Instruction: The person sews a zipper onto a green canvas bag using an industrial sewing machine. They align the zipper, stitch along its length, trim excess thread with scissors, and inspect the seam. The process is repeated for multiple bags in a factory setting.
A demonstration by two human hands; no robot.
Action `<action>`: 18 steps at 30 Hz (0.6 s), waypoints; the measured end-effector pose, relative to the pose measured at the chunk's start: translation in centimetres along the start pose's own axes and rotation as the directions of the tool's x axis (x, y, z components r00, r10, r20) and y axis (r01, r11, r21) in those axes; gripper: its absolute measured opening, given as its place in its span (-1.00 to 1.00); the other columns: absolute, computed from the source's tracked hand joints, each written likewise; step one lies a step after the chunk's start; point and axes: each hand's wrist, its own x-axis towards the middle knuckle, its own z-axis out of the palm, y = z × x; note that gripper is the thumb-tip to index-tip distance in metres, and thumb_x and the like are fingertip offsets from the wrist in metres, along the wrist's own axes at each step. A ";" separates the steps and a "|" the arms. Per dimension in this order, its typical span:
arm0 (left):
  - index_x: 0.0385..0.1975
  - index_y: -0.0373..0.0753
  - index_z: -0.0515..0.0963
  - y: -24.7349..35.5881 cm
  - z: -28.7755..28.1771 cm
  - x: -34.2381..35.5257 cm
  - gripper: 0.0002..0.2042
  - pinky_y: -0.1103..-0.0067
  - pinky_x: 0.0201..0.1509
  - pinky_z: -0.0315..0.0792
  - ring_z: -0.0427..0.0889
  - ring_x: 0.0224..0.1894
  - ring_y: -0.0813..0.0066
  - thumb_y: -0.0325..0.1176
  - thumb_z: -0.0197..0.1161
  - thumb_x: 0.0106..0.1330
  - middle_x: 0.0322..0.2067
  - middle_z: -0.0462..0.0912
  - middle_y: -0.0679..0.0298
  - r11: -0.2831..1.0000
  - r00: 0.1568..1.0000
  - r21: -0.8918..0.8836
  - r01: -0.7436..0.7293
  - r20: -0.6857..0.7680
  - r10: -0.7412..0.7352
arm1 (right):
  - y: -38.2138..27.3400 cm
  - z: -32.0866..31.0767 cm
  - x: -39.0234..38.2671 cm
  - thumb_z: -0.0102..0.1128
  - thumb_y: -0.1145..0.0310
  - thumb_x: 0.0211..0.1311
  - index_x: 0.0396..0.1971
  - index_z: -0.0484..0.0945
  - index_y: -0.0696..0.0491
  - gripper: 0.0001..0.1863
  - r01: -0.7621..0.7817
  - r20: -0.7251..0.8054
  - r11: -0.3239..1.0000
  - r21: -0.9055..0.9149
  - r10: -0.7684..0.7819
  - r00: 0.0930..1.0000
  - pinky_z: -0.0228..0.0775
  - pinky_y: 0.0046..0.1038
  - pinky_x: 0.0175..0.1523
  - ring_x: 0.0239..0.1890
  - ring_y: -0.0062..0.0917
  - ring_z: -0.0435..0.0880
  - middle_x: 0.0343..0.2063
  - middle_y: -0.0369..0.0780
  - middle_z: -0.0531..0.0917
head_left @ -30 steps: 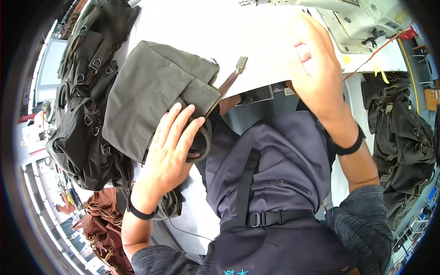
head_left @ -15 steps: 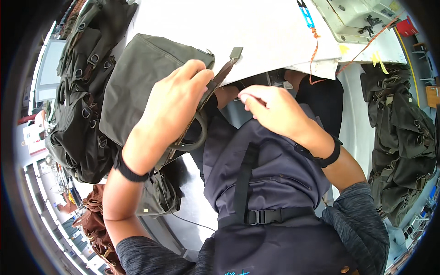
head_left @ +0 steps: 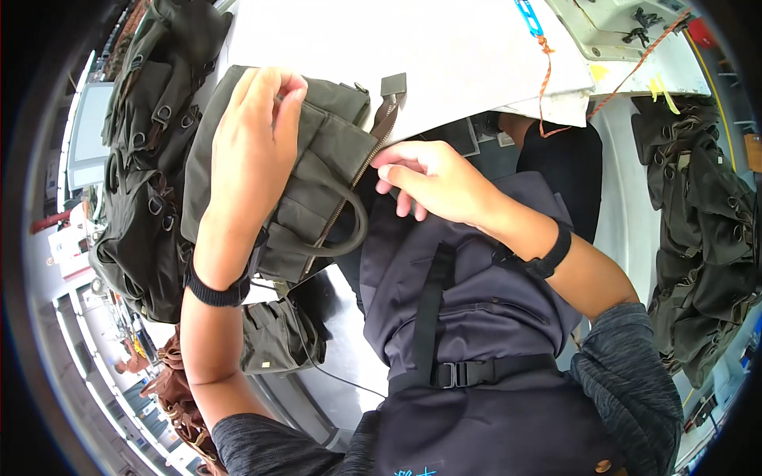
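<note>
A dark olive fabric bag (head_left: pixel 337 143) lies at the left edge of the white table, partly over my lap. Its brass-toothed zipper (head_left: pixel 341 206) runs along the near side, beside a looped handle (head_left: pixel 363 230), and ends in a small olive tab (head_left: pixel 394 84) on the tabletop. My left hand (head_left: pixel 258 139) is above the bag with thumb and forefinger brought together; anything between them is too small to make out. At the zipper's upper part, my right hand (head_left: pixel 432 178) has thumb and forefinger pinched and the other fingers curled; what they hold cannot be made out.
Blue thread snips (head_left: pixel 528 17) on an orange cord (head_left: pixel 545 87) lie on the white table (head_left: pixel 444 55). A sewing machine base (head_left: pixel 611 36) stands at the far right. Olive bags pile up at the left (head_left: pixel 139 214) and hang at the right (head_left: pixel 698 230). Brown bags (head_left: pixel 178 389) are lower left.
My left hand has moved left and up, away from the zipper, uncovering the bag's pocket and handle. My right hand has moved left to the zipper edge. The bag's zipper side has turned up.
</note>
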 end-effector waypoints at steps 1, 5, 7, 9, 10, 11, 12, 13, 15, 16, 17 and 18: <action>-0.16 -0.32 0.56 0.5 -0.4 -0.3 -0.92 0.49 -0.17 0.52 0.63 -0.29 0.35 -0.53 0.25 0.42 -0.26 0.62 0.19 1.000 0.999 -0.008 0.028 0.044 -0.027 | -0.2 0.4 0.4 0.14 0.31 0.53 0.09 0.60 0.28 -0.65 -0.008 -0.006 0.999 0.049 0.008 1.000 0.51 -0.59 -0.43 -0.43 -0.63 0.68 -0.22 -0.17 0.74; -0.20 -0.32 0.57 3.0 -1.4 -2.0 -0.92 0.50 -0.21 0.54 0.65 -0.28 0.36 -0.55 0.30 0.37 -0.26 0.63 0.21 0.996 0.971 -0.028 0.090 0.223 -0.082 | -0.6 0.8 0.8 0.16 0.27 0.54 0.01 0.63 0.26 -0.67 -0.026 -0.048 0.989 0.149 0.033 0.998 0.48 -0.62 -0.47 -0.46 -0.67 0.67 -0.29 -0.19 0.74; -0.24 -0.31 0.57 4.0 -1.2 -3.3 -0.89 0.47 -0.24 0.56 0.66 -0.27 0.34 -0.55 0.36 0.32 -0.26 0.64 0.22 0.992 0.955 -0.007 0.124 0.272 -0.118 | -0.7 0.7 0.6 0.17 0.26 0.54 -0.03 0.64 0.24 -0.68 -0.017 -0.080 0.987 0.157 0.030 0.996 0.47 -0.63 -0.48 -0.48 -0.68 0.66 -0.32 -0.21 0.74; -0.33 -0.32 0.53 4.7 -0.8 -4.1 -0.82 0.39 -0.19 0.55 0.65 -0.25 0.19 -0.50 0.45 0.24 -0.28 0.62 0.19 0.999 0.966 0.038 0.033 0.256 -0.042 | -0.6 0.6 0.5 0.18 0.24 0.54 -0.07 0.65 0.23 -0.68 0.020 -0.116 0.985 0.170 0.000 0.993 0.45 -0.64 -0.49 -0.51 -0.69 0.64 -0.35 -0.22 0.74; -0.37 -0.32 0.51 4.8 -0.6 -4.7 -0.79 0.36 -0.17 0.54 0.64 -0.24 0.14 -0.48 0.48 0.21 -0.29 0.62 0.18 0.998 0.968 0.069 0.011 0.251 -0.028 | -0.7 0.6 0.6 0.19 0.22 0.53 -0.11 0.66 0.23 -0.67 0.015 -0.132 0.970 0.241 0.018 0.991 0.45 -0.62 -0.50 -0.51 -0.68 0.64 -0.36 -0.22 0.73; -0.34 -0.30 0.48 4.6 -0.2 -5.2 -0.72 0.32 -0.10 0.52 0.63 -0.18 0.08 -0.45 0.53 0.16 -0.25 0.61 0.18 0.997 0.964 0.072 -0.001 0.264 -0.018 | -0.8 0.7 0.6 0.20 0.20 0.53 -0.15 0.67 0.23 -0.66 0.011 -0.147 0.951 0.309 0.037 0.989 0.44 -0.60 -0.50 -0.51 -0.67 0.64 -0.37 -0.22 0.73; -0.30 -0.29 0.48 4.6 0.2 -5.4 -0.70 0.32 -0.08 0.51 0.62 -0.16 0.07 -0.45 0.53 0.15 -0.23 0.60 0.17 0.997 0.970 0.081 0.001 0.241 -0.021 | -0.8 0.7 0.7 0.21 0.18 0.52 -0.20 0.67 0.23 -0.65 0.007 -0.158 0.927 0.376 0.057 0.986 0.44 -0.58 -0.50 -0.50 -0.66 0.64 -0.38 -0.21 0.73; -0.25 -0.29 0.47 4.9 0.5 -5.6 -0.67 0.31 -0.06 0.50 0.61 -0.13 0.06 -0.44 0.54 0.14 -0.20 0.59 0.15 0.995 0.976 0.097 0.011 0.215 -0.031 | -0.9 0.8 0.8 0.21 0.20 0.52 -0.19 0.68 0.23 -0.66 0.036 -0.175 0.926 0.376 0.033 0.984 0.44 -0.59 -0.48 -0.50 -0.66 0.63 -0.38 -0.22 0.73; -0.10 -0.28 0.42 4.9 1.6 -5.9 -0.55 0.29 0.00 0.48 0.58 -0.07 0.01 -0.42 0.57 0.11 -0.13 0.55 0.11 0.993 0.990 0.118 0.001 0.141 -0.018 | -1.1 0.9 0.9 0.21 0.23 0.53 -0.18 0.69 0.24 -0.68 0.093 -0.205 0.923 0.374 -0.015 0.979 0.44 -0.59 -0.45 -0.50 -0.67 0.61 -0.39 -0.23 0.72; -0.07 -0.29 0.42 4.7 2.3 -5.7 -0.52 0.29 0.02 0.48 0.58 -0.06 0.00 -0.39 0.58 0.10 -0.12 0.55 0.09 0.993 0.995 0.114 0.006 0.093 -0.017 | -1.3 1.1 0.9 0.21 0.25 0.53 -0.17 0.69 0.24 -0.69 0.183 -0.252 0.945 0.270 -0.114 0.961 0.45 -0.58 -0.42 -0.48 -0.66 0.61 -0.39 -0.23 0.72; -0.06 -0.29 0.43 4.7 2.7 -5.5 -0.52 0.29 0.03 0.48 0.59 -0.05 0.01 -0.39 0.57 0.11 -0.12 0.56 0.10 0.991 0.997 0.135 0.023 0.069 -0.033 | -2.0 1.8 0.7 0.22 0.26 0.53 -0.15 0.70 0.25 -0.70 0.269 -0.280 0.949 0.164 -0.216 0.935 0.46 -0.58 -0.38 -0.46 -0.66 0.60 -0.38 -0.23 0.72; -0.04 -0.29 0.43 4.6 2.9 -5.2 -0.52 0.29 0.04 0.48 0.59 -0.03 0.01 -0.40 0.56 0.11 -0.11 0.57 0.11 0.987 0.998 0.154 0.041 0.046 -0.049 | -2.3 2.2 0.6 0.22 0.28 0.53 -0.14 0.70 0.25 -0.71 0.350 -0.296 0.935 0.057 -0.319 0.900 0.47 -0.57 -0.34 -0.44 -0.65 0.60 -0.37 -0.23 0.72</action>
